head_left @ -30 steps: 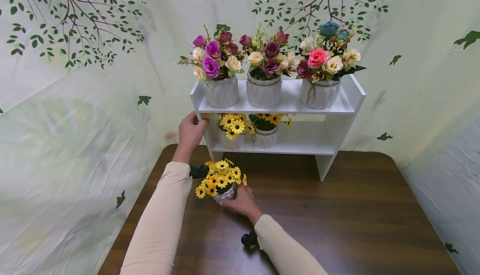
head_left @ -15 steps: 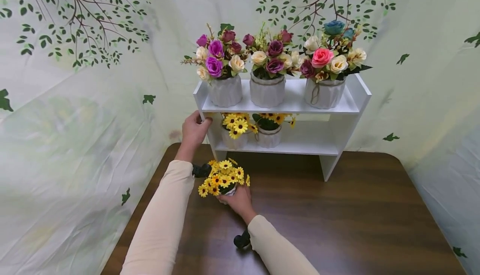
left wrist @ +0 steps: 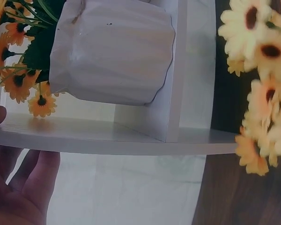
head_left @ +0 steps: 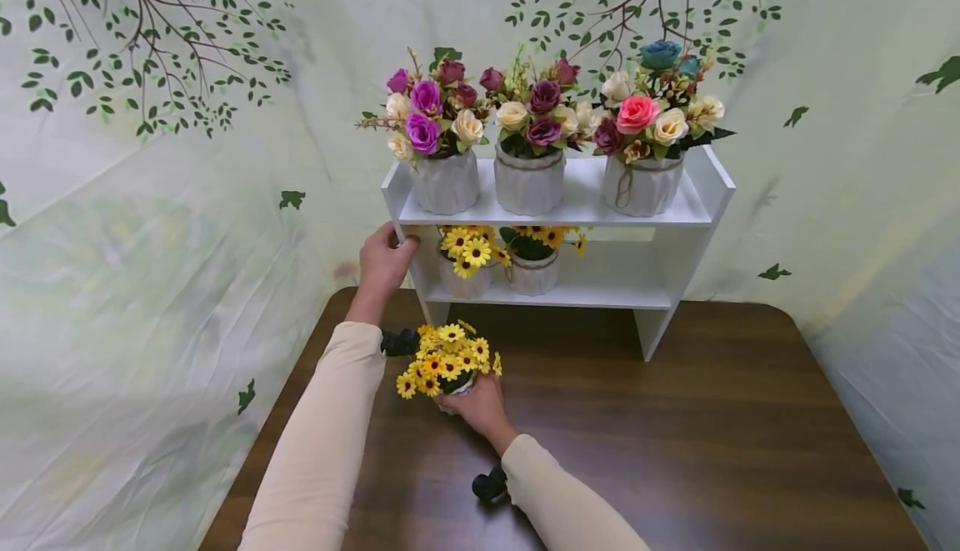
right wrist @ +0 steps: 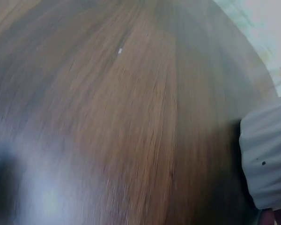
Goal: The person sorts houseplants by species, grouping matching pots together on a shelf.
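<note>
A brown table (head_left: 675, 443) fills the lower half of the frame, with a white shelf (head_left: 701, 201) standing at its far edge, centre frame. Three rose pots (head_left: 528, 180) line the top board; two daisy pots (head_left: 534, 272) sit at the left of the lower board. Below the shelf's left end, a person's right hand (head_left: 480, 408) curls round the near side of a small white pot of yellow daisies (head_left: 448, 359), which sits low at the table, left of centre; whether it touches the wood cannot be told. The left hand (head_left: 382, 263) grips the shelf's left side panel, thumb on the inner face and fingers on the outer face.
</note>
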The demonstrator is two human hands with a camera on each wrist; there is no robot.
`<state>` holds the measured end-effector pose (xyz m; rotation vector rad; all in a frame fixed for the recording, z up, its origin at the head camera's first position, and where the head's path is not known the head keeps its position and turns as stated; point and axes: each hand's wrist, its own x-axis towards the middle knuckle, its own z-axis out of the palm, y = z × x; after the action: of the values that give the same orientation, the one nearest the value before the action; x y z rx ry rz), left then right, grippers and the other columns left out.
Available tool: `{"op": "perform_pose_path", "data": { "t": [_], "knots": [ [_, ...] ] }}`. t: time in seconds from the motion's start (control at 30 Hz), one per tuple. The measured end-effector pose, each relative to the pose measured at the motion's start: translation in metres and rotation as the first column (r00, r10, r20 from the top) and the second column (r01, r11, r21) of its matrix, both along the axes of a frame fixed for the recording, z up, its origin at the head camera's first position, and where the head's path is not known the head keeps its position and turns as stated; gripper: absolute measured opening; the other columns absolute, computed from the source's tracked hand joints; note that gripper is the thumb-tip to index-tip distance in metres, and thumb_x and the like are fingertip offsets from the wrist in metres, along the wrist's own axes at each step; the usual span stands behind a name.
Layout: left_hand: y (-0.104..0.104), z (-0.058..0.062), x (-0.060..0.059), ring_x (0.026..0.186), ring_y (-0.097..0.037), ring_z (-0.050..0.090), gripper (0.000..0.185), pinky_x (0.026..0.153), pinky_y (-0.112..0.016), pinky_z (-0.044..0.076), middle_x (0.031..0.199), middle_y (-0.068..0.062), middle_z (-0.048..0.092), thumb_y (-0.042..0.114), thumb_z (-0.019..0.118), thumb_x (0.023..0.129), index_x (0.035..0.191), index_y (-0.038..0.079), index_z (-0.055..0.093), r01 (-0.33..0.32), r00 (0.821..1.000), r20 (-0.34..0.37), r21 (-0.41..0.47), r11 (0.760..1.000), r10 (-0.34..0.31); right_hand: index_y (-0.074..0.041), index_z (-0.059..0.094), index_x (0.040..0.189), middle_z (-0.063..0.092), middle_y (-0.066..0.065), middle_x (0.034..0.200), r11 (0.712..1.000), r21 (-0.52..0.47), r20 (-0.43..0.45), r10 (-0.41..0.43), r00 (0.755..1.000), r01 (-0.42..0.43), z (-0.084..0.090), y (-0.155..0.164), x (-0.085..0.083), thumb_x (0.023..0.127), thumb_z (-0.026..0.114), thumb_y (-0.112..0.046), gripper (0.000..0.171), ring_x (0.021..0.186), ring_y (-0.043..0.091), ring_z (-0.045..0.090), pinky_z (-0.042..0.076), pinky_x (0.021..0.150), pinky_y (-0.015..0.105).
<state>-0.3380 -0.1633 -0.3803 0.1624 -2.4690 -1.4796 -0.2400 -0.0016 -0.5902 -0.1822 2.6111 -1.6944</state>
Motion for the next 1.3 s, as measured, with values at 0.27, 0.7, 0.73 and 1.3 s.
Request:
{"op": "perform_pose_path", "data": {
  "t": [0.27,0.7,0.73,1.3],
  "knots": [
    [-0.001,0.0,-0.001,0.116,-0.036,0.064,0.038,0.097,-0.051,0.052,0.126,-0.018,0.067,0.024,0.058,0.092,0.125,0.008,0.063,-0.003,1.0,-0.004,-0.004,1.0,0.003,-0.013,0.058,0.128,0.069,0.006,0.117,1.0,0.009,-0.016,-0.003,1.0,0.003,0.008,0.038,0.007,0.066,0.09,-0.037,0.074,0.109,0.022,0.063,0.051,0.093,0.042],
    [-0.005,-0.004,-0.003,0.113,-0.035,0.064,0.038,0.096,-0.05,0.053,0.122,-0.018,0.069,0.024,0.058,0.091,0.125,0.007,0.063,-0.015,1.0,-0.003,-0.016,1.0,0.015,-0.007,0.056,0.13,0.067,0.011,0.121,0.996,0.09,0.03,-0.01,1.0,0.008,0.04,0.163,0.048,0.068,0.089,-0.024,0.072,0.112,0.023,0.062,0.05,0.095,0.042],
    [-0.005,-0.004,-0.004,0.113,-0.035,0.064,0.038,0.096,-0.05,0.053,0.122,-0.018,0.069,0.024,0.058,0.092,0.125,0.007,0.063,-0.014,1.0,-0.004,-0.018,1.0,0.014,-0.006,0.054,0.131,0.066,0.013,0.123,0.995,0.094,0.019,-0.022,1.0,0.02,0.043,0.173,0.052,0.069,0.089,-0.023,0.073,0.114,0.026,0.061,0.049,0.096,0.044],
    [-0.003,-0.001,0.0,0.118,-0.036,0.063,0.041,0.098,-0.051,0.052,0.129,-0.019,0.066,0.024,0.058,0.093,0.13,0.007,0.061,0.006,1.0,0.011,-0.009,1.0,-0.006,0.001,0.036,0.143,0.05,0.026,0.138,0.96,0.134,0.024,-0.253,0.967,0.247,0.08,0.262,0.08,0.076,0.082,-0.015,0.083,0.127,0.043,0.051,0.044,0.101,0.056]
  ]
}}
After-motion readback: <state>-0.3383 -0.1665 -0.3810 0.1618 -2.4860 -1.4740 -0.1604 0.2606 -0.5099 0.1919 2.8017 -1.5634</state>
